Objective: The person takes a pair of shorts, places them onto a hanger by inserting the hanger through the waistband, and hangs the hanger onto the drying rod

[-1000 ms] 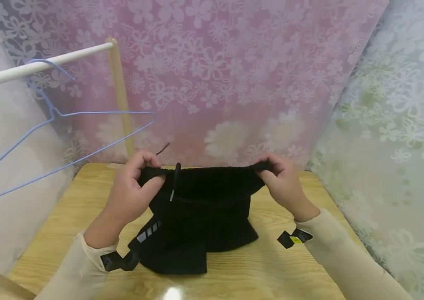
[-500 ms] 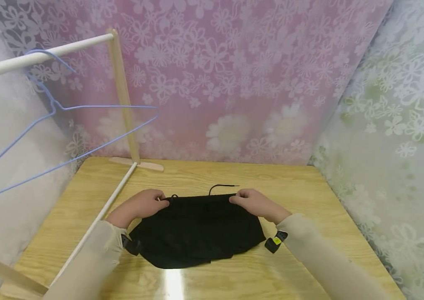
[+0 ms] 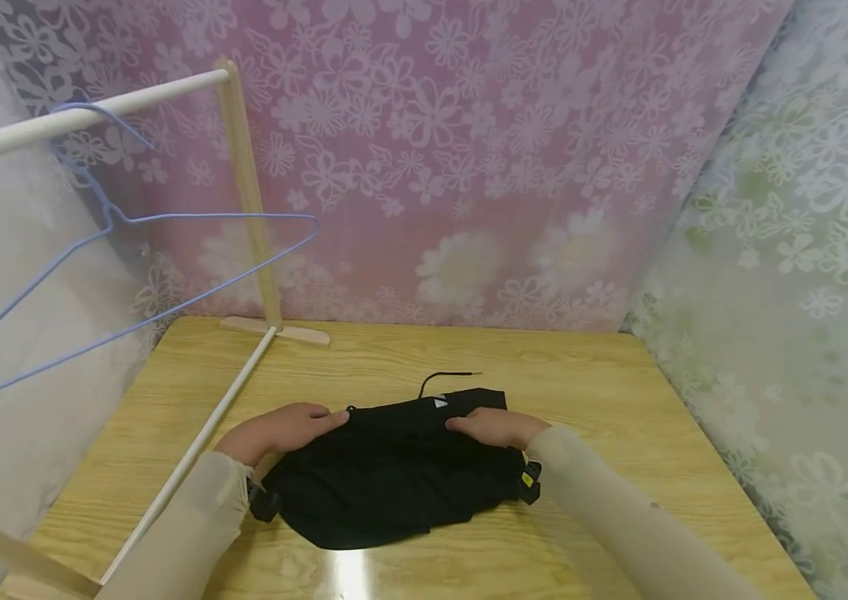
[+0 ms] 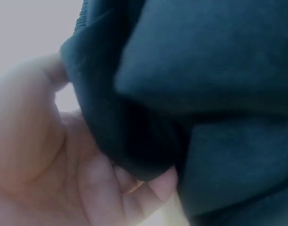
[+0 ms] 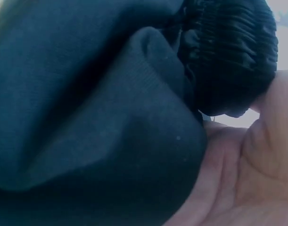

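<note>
Black shorts with a gathered elastic waistband lie crumpled on the wooden table. From their upper edge a black drawstring trails onto the wood. My left hand holds the upper left of the shorts, the thumb on top; in the left wrist view its fingers curl beneath the dark cloth. On the other side my right hand grips the gathered waistband between thumb and fingers. A flap with a white mark sticks out beyond that hand. Most of the right fingertips are hidden by cloth.
At the left stands a clothes rack with a white top rail and a wooden post. From the rail hangs a blue wire hanger. The rack's lower bar runs along the table. Flowered curtains enclose the back and sides.
The shorts, held up with the waist opening stretched, have come down onto the table. Both hands lowered with them and moved closer together. A flap with a white mark now shows beyond the right hand.
</note>
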Available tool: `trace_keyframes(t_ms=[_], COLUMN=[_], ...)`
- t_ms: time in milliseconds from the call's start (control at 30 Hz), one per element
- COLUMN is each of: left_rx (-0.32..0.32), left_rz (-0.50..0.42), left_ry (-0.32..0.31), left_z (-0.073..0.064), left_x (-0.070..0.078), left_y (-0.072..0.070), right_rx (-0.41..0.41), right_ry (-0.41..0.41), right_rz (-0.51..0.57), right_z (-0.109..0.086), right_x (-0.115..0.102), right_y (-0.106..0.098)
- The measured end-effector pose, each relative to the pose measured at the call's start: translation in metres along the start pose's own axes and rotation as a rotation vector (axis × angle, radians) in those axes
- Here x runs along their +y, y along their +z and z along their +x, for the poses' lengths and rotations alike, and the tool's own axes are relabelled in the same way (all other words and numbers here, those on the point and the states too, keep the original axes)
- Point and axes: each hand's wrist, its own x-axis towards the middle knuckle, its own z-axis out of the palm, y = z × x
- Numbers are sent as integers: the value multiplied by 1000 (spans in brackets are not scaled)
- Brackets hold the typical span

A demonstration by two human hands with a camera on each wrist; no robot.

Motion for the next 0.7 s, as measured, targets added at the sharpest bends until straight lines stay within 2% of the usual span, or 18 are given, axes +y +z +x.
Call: trace_keyframes(t_ms=[133, 233, 333, 467, 700], left_rx=[-25, -39, -83, -112, -76], left_rz=[-76, -111, -158, -160, -92], left_ry=[-27, -50, -6, 82, 79], left_z=[-2, -3, -2, 1, 1], left_x=[-1, -2, -4, -3, 0], left_y=[1, 2, 6, 11, 12], right_rx=[-22, -45, -69, -91, -98], right_ry=[-2, 5, 19, 36, 30], right_rz=[-42, -24, 22, 110, 181], right_z=[1, 0, 0, 3, 5], right_x=[-3, -3, 1, 8, 13], right_y=[-4, -7, -11, -12, -10])
